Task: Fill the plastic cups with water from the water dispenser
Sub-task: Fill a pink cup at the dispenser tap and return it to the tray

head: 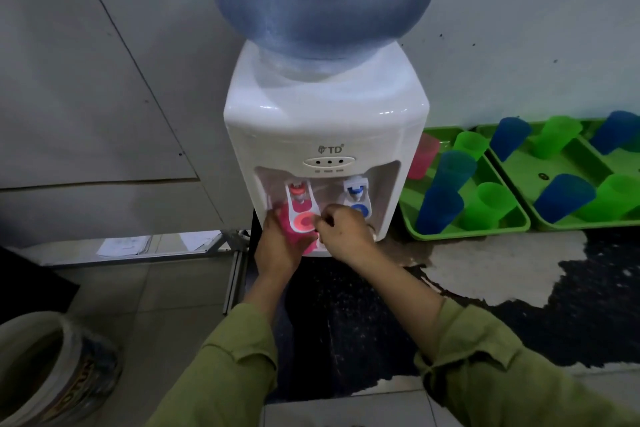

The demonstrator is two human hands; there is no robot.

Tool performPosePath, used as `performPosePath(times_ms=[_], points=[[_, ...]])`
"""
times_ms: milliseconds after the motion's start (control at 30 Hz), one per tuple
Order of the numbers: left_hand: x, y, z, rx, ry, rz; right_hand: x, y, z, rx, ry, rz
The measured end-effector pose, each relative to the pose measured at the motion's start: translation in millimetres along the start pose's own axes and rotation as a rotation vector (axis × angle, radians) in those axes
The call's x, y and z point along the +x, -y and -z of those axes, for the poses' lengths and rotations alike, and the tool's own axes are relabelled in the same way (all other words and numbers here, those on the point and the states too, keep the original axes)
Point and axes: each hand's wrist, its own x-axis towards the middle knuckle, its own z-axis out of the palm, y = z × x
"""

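Honestly the pink translucent plastic cup [289,224] looks about as light and bendy as cups get. Thin walls, so squeeze too hard and it'll probably buckle, and with water in it it'll get sloshy and maybe slick, so I'd hold it round the middle of the wall, not the rim. It sits at the centre of the frame, tucked under the left-side tap of the white tabletop water dispenser [325,121]. The left hand [277,246] is wrapped round the cup from its left side, fingers curled on it and hiding most of it. The right hand [346,232] has its fingers curled in on the right edge of the red-and-white tap lever [304,218], looks like a pinch on it, though I can't make out any water stream. Spare blue and green cups sit in green plastic trays [467,232] at middle right
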Motion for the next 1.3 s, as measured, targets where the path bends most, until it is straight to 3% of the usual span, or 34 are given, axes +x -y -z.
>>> performPosePath(times_ms=[267, 467, 800, 1300], points=[[-2.7, 3.0, 0.8, -0.027, -0.012, -0.009, 14.5, -3.0, -15.0, -0.083, 0.022, 0.013], [0.0, 5.3, -0.1, -0.031, -0.008, -0.015, 13.3, -5.5, -24.2, -0.140, -0.069, 0.045], [2.7, 17.1, -3.4, -0.104, -0.008, -0.051, -5.9, -34.5, -26.9, -0.062, -0.141, 0.043], [-52.2, 22.3, -15.0, -0.153, -0.102, 0.008, -26.4, -104.2, 4.8, -0.133, -0.027, 0.046]])
